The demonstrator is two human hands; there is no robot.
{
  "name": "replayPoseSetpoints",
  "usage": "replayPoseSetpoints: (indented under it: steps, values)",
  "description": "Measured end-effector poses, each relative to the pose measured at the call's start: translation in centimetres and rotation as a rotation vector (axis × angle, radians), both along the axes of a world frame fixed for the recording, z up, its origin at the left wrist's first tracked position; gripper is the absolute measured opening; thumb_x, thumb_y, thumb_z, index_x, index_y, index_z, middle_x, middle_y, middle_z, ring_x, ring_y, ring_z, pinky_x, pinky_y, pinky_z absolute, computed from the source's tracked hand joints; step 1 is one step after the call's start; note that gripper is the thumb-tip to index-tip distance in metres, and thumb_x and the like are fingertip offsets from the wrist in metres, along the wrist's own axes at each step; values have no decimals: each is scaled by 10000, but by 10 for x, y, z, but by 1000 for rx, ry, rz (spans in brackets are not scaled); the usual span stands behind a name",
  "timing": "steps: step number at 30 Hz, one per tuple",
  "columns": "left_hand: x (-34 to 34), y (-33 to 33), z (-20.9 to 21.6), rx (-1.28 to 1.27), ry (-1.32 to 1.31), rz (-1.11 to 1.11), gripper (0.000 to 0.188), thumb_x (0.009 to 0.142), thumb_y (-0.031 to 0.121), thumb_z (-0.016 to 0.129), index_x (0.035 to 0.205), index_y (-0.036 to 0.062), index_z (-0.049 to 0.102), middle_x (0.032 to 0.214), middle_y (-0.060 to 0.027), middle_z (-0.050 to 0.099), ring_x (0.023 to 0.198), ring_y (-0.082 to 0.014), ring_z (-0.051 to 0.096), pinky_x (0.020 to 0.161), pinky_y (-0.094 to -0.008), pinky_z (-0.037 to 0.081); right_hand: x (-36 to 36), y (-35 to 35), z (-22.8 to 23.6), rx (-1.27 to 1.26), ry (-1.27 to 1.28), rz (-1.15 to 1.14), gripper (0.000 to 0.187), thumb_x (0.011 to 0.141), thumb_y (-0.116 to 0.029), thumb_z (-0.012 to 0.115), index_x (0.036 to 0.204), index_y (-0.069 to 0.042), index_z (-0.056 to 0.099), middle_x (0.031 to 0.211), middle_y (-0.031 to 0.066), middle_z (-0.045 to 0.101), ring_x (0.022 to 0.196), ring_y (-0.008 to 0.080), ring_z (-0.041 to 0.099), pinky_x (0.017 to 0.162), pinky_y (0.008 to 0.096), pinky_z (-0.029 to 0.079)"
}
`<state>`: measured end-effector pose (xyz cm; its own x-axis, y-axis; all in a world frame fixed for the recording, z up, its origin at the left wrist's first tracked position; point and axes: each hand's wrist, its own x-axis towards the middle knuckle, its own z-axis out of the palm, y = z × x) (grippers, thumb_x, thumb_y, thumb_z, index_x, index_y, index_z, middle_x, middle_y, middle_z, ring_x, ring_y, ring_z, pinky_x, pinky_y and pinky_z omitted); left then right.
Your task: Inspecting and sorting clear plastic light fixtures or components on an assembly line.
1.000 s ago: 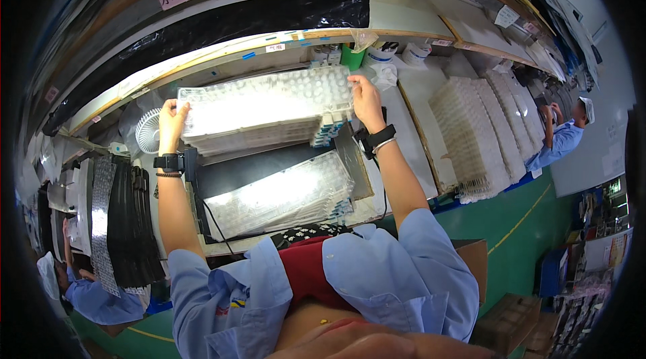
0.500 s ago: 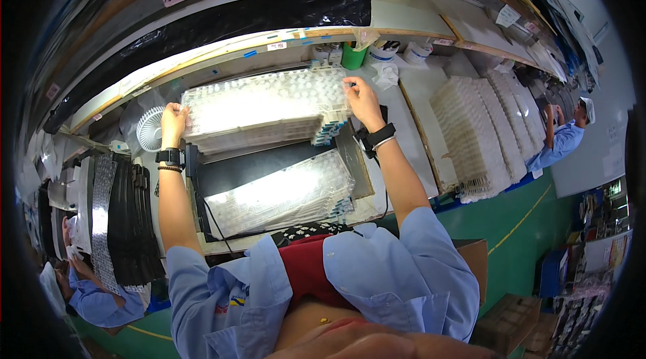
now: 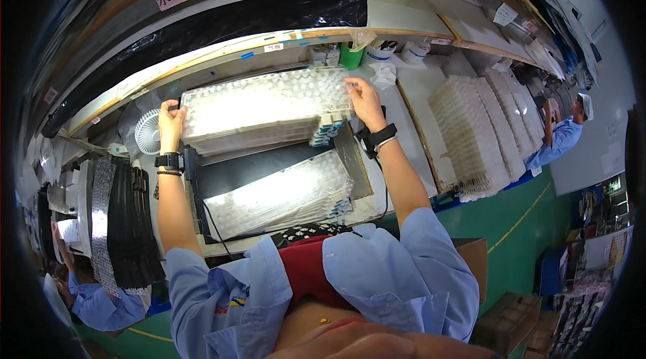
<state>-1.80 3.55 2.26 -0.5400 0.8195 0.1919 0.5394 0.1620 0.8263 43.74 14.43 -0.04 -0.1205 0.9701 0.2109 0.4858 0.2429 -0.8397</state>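
Note:
A tall stack of clear plastic keypad-like sheets (image 3: 249,100) with rows of pale round and square cells stands before me, glare whitening its middle. At its left end is my left hand (image 3: 171,123), thumb and fingers apart at the corner. My right hand (image 3: 365,100) has its thumb and fingertips closed on the upper right edge of the top sheet. Blue-green tabs (image 3: 327,131) stick out of the stack's right end. Closer to me, a lower stack of similar sheets (image 3: 279,191) lies tilted on a black board (image 3: 252,164).
A white fan (image 3: 147,131) stands left of the stack. Behind are a green cup (image 3: 351,56) and white tubs (image 3: 416,53). Tall piles of pale sheets (image 3: 481,133) rise at right, dark strips (image 3: 128,218) at left. Co-workers sit at far left and far right (image 3: 562,133).
My left hand has shifted slightly left and its fingers have loosened from the sheet's edge. The right hand has moved a little rightward with the edge. Both stacks stay in place.

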Motion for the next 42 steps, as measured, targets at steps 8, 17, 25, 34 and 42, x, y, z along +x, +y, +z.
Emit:
replayPoseSetpoints:
  steps: [8,17,25,34,42]
  values:
    - [1,-4,-30,12,136,-56,571,836,230,581,1240,-121,382,1250,-270,443,1197,-293,428,985,-332,328,-29,0,-35,-10,178,31,606,885,-229,483,1363,15,201,1299,274,382,1223,328,384,977,325,317]
    - [-21,-7,-49,-23,27,-33,521,861,189,542,1249,-114,374,1247,-263,452,1172,-287,453,960,-315,352,-34,4,-38,-72,383,53,533,898,-185,455,1342,33,254,1344,230,352,1247,277,363,998,293,286]
    - [2,-25,-29,111,102,80,457,870,187,531,1239,-62,429,1249,-230,465,1151,-300,466,958,-336,351,-21,8,-32,2,377,-32,514,906,-215,466,1329,25,298,1331,227,373,1211,270,411,970,287,319]
    - [105,-41,-7,328,815,-259,356,768,187,650,1119,161,593,1241,-119,479,1155,-317,425,978,-408,324,-14,-51,1,411,23,-16,366,903,-207,469,1236,-53,475,1266,193,455,1156,309,443,956,365,339]
    - [120,-1,-8,92,1004,-491,511,744,301,625,1237,308,490,1319,-64,420,1223,-304,365,1030,-432,255,-36,-24,-21,150,266,31,377,926,-242,421,1244,-41,456,1226,161,508,1129,257,489,943,309,360]
